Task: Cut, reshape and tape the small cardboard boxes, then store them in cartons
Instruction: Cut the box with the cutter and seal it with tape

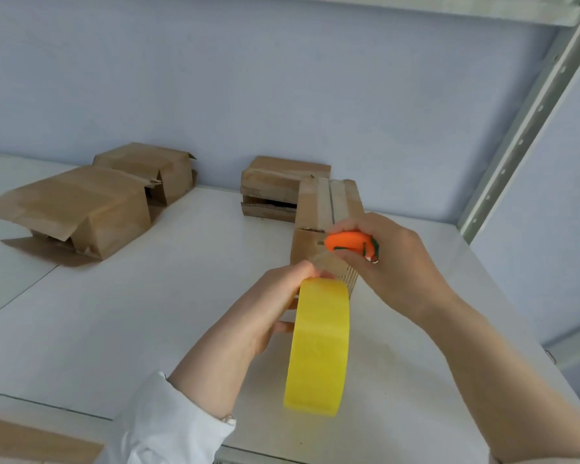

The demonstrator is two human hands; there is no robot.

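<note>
A plain wall (248, 78) of pale blue-lilac fills the upper half of the frame, evenly lit. Below it a white bench (131, 323) runs from the left edge to the lower right. Its top is made of panels, with one thin seam slanting in at the left and another near the bottom edge. At the upper right a grey metal upright (529, 122) with a row of holes slants up to a pale shelf board (432, 6). Right of it is a side wall (570, 212) of the same colour.

2 boxes (81, 209) left of tape roll (318, 346)
</note>
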